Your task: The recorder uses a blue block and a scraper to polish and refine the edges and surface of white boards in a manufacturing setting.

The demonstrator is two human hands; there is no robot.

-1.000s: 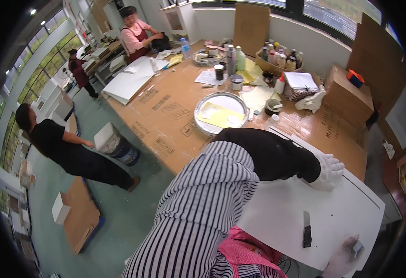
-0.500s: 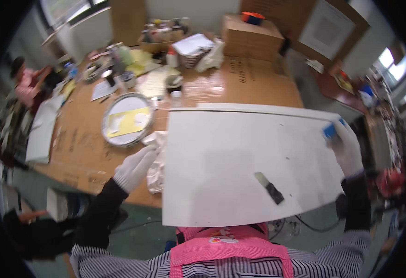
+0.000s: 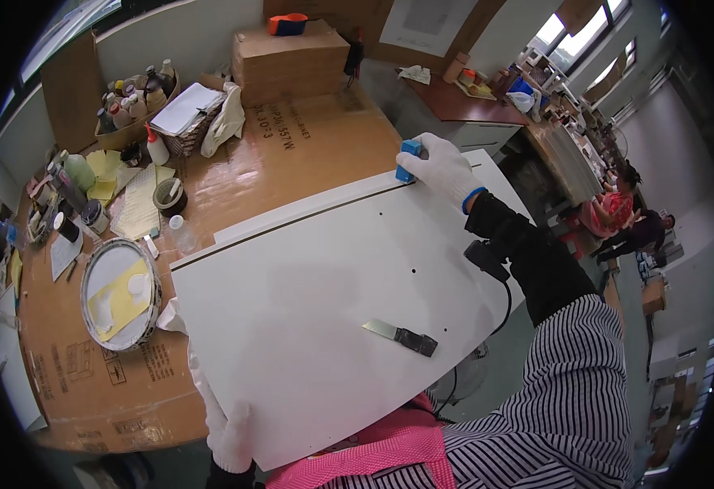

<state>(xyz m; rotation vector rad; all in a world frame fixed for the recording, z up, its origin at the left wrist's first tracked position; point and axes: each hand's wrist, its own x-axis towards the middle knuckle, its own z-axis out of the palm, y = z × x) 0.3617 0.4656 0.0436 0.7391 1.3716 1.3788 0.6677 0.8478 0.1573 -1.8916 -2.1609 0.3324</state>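
Note:
A large white panel (image 3: 316,342) lies before me, with a dark groove along its far edge. My right hand (image 3: 442,167), in a white glove, is closed around a small blue block (image 3: 408,160) and holds it on that groove near the far right corner. At the panel's near left edge, my gloved left hand (image 3: 231,436) grips the border; part of its fingers is hidden. A short knife with a flat blade and black handle (image 3: 410,339) rests on the panel's surface. White cloth (image 3: 173,316) shows beside the panel's left edge.
The cardboard-covered table (image 3: 72,391) carries a round tub lid with yellow paper (image 3: 120,314), a dark pot (image 3: 169,197), a clear bottle (image 3: 182,235), a basket with papers (image 3: 186,122) and a cardboard box (image 3: 292,61). A cable (image 3: 503,310) hangs by my right arm. People (image 3: 617,212) are farther right.
My view has turned to the right. My left hand, earlier open near the cloth, is now at the panel's near left edge. The right hand and blue block have shifted left along the far edge.

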